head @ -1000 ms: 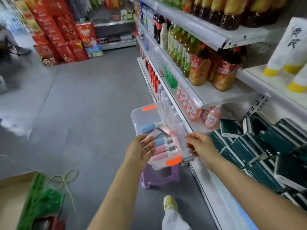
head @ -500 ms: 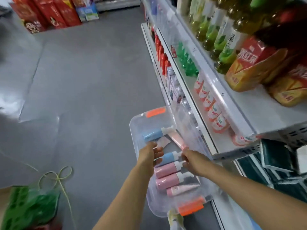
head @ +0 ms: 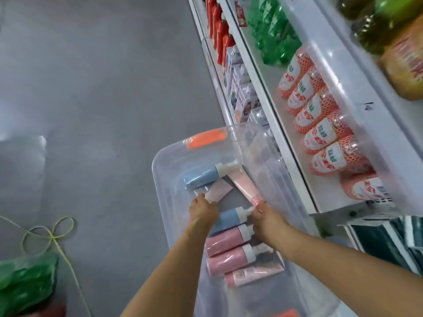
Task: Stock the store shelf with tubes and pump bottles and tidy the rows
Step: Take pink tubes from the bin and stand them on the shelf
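A clear plastic bin (head: 164, 170) with orange latches holds blue and pink pump bottles and pink tubes lying flat. My left hand (head: 202, 210) reaches into the bin and its fingers touch a pale pink tube (head: 218, 189). My right hand (head: 265, 217) pinches the cap end of a long pink tube (head: 243, 183) that lies along the bin's right wall. A blue bottle (head: 201, 177) lies at the far end. Another blue bottle (head: 229, 219) and two pink bottles (head: 225, 242) lie between my forearms.
White store shelves (head: 290, 156) run along the right with red-netted bottles (head: 320, 131), green bottles, red cartons and boxed goods. Dark green boxes (head: 380, 236) sit on a lower shelf at the right. A green bag (head: 25, 280) and yellow string lie on the grey floor at the left.
The view has tilted down and closer to the bin. Both hands moved deeper into the bin; my right hand went from the bin's edge to the long pink tube's cap end.
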The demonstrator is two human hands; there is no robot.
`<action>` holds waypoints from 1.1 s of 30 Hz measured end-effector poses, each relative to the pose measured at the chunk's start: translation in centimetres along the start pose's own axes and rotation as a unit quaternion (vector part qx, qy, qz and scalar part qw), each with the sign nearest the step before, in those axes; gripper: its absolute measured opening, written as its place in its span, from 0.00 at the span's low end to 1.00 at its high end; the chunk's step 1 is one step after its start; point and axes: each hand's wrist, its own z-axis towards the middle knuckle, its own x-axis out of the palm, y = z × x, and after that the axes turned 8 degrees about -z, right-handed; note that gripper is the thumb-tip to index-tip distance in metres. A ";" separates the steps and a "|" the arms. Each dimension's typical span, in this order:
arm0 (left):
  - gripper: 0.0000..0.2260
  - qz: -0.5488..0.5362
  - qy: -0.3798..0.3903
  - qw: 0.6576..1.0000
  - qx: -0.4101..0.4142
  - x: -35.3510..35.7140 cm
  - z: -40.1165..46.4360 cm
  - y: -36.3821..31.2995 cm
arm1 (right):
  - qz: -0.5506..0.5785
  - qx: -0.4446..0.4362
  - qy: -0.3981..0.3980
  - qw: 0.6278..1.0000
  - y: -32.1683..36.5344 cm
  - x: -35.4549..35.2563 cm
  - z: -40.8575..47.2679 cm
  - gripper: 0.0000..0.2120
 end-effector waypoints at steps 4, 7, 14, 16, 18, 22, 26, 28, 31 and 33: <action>0.20 0.168 -0.007 0.984 0.065 0.8 1.0 0.4 | -0.139 -0.291 -0.117 0.939 -2.8 -2.0 -0.2 0.22; 0.20 0.271 -0.043 0.956 0.104 1.1 1.5 0.9 | -0.122 -0.279 -0.127 0.944 -3.1 -2.5 -0.2 0.23; 0.19 0.414 -0.058 0.894 0.162 1.0 2.2 0.8 | -0.119 -0.266 -0.123 0.949 -3.9 -2.8 -1.7 0.16; 0.20 0.418 -0.051 0.893 0.161 0.6 1.5 0.5 | -0.079 -0.248 -0.104 0.960 -3.6 -2.6 -2.2 0.14; 0.21 0.394 -0.030 0.907 0.148 0.3 0.6 0.4 | -0.067 -0.267 -0.123 0.953 -3.8 -2.4 -2.9 0.17; 0.23 0.190 0.049 0.977 0.089 -0.3 -2.2 1.0 | -0.126 -0.233 -0.141 0.954 -4.6 -2.3 -5.6 0.17; 0.23 -0.054 0.088 0.994 0.031 -1.1 -6.8 1.3 | 0.129 -0.156 -0.097 0.974 -5.3 -2.1 -8.5 0.14; 0.22 -0.136 0.101 0.985 0.022 -1.5 -9.1 1.6 | 0.245 -0.123 -0.144 0.951 -6.4 -2.2 -10.4 0.13; 0.21 -0.211 0.102 0.972 0.034 -2.4 -12.8 2.6 | 0.402 -0.039 -0.139 0.904 -7.5 -3.0 -15.4 0.13; 0.18 -0.248 0.094 0.963 0.041 -3.2 -15.6 3.2 | 0.496 0.024 -0.135 0.857 -7.6 -2.9 -18.6 0.15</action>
